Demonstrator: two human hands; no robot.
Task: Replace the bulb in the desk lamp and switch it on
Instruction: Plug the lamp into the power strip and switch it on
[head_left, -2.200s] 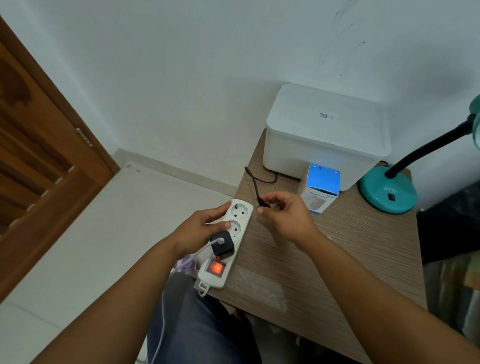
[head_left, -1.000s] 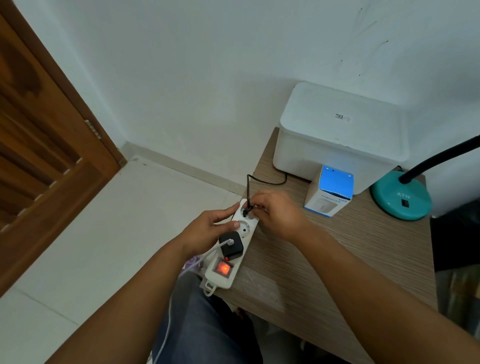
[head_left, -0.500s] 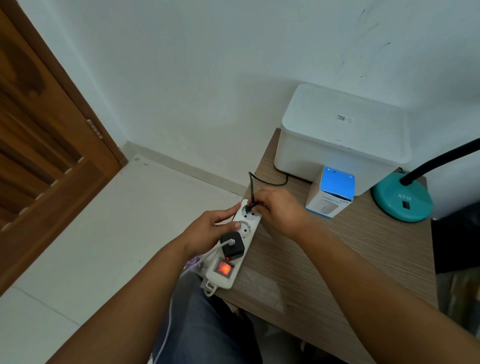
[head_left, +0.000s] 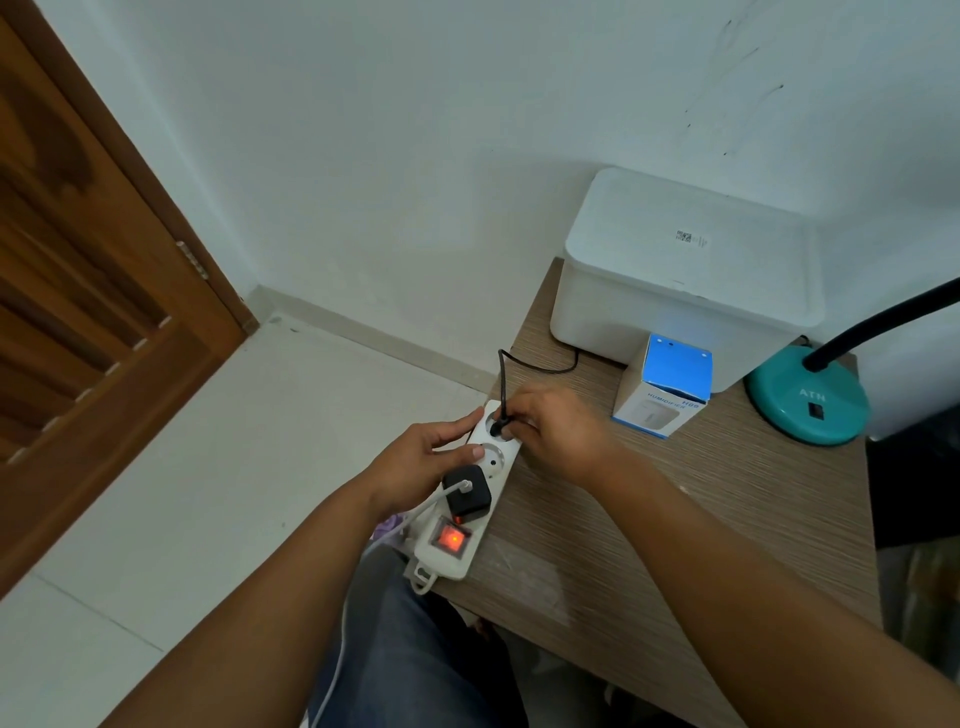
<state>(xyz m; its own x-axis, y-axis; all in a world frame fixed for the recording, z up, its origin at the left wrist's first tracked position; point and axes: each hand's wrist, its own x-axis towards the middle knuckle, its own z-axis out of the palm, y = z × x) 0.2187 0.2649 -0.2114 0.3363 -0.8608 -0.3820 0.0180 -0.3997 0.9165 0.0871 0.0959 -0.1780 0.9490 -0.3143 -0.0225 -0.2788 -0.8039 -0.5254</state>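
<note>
A white power strip (head_left: 470, 558) lies on the left edge of the wooden table (head_left: 727, 519), its red switch (head_left: 450, 539) lit. My left hand (head_left: 415, 465) grips the strip's side, thumb on top. My right hand (head_left: 558, 434) pinches the lamp's black plug (head_left: 497, 427) and presses it into the farthest socket. The black cord (head_left: 540, 366) runs back behind the white box. The teal lamp base (head_left: 808, 400) with its black gooseneck (head_left: 883, 325) stands at the right; the lamp head and bulb are out of view.
A white lidded box (head_left: 685, 270) stands at the table's back against the wall. A small blue-and-white carton (head_left: 665, 387) stands before it. A black charger (head_left: 467, 498) with a white cable occupies a nearer socket. A wooden door (head_left: 78, 291) is at the left.
My right hand carried the black plug from above the table down to the strip's farthest socket and now presses it in. My left hand kept holding the strip.
</note>
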